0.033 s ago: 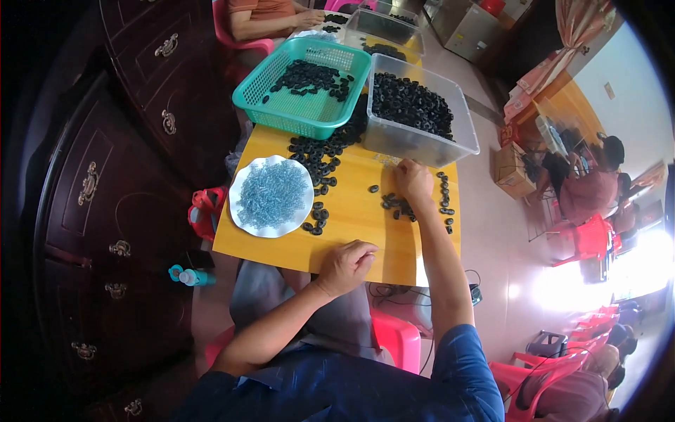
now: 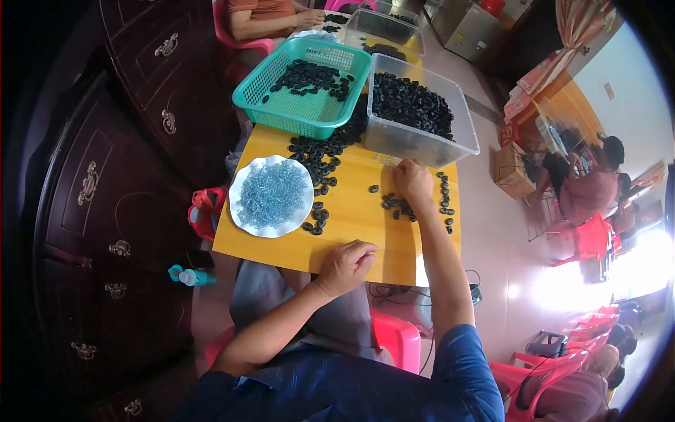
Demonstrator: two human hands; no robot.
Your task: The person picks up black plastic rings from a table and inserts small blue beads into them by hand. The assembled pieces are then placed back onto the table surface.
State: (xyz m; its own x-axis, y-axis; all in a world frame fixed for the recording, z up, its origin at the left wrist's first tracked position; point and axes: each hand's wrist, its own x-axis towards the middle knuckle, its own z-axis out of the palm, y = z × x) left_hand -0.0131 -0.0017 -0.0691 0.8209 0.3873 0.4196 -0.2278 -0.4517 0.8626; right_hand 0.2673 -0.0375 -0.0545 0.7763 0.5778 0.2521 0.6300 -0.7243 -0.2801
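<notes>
My left hand [image 2: 344,267] lies at the near edge of the yellow table [image 2: 281,250], its fingers curled closed; whatever they may hold is hidden. Farther forward, my right hand [image 2: 415,181] rests closed on the tabletop just before a clear plastic bin [image 2: 401,149]. I cannot make out anything in its fingers. Small black ring-shaped pieces [image 2: 399,207] lie loose beside the right wrist, with a short column of them [image 2: 444,193] to its right. On the left stands a white scalloped plate [image 2: 238,217] heaped with thin bluish translucent pieces [image 2: 273,195].
A green mesh basket [image 2: 302,129] holding black pieces stands beyond the plate. Many black rings [image 2: 320,158] spread between plate and bin. Across the table sits another person [image 2: 264,21]. Dark drawers [image 2: 91,183] line the left; pink chairs [image 2: 590,239] are at right.
</notes>
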